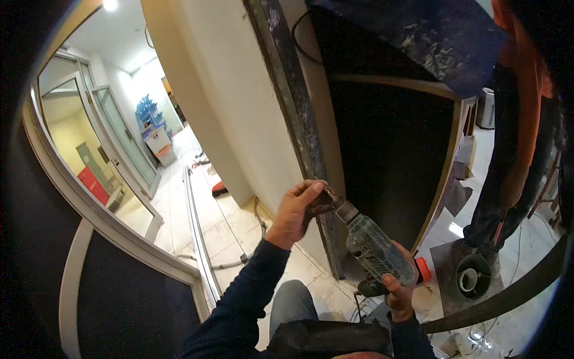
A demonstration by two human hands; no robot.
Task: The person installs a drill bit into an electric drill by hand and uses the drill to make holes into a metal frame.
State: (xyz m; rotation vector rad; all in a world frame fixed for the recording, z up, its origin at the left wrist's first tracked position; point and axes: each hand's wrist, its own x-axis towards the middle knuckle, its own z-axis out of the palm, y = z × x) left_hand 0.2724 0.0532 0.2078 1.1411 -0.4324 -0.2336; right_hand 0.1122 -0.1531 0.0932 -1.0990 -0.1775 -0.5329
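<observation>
My right hand (399, 293) grips the rear of a dusty grey-green power tool (379, 248) with a long body, which looks like a rotary hammer. The tool slants up and to the left, its dark front collar (347, 212) close to the edge of the wall. A red-orange part (423, 270) shows past its rear end, and a dark piece (372, 288) sits beside my right thumb. My left hand (296, 209) is closed at the tool's front tip. Its thumb and fingers pinch a thin bit (332, 192), partly hidden by them.
A rough dark metal strip (299, 119) runs down the wall edge before me. Left stands a framed glass door (122, 134), with a floor track (194, 218) beside it. At right, another person in orange and dark clothing (526, 107) is near a round black container (472, 276).
</observation>
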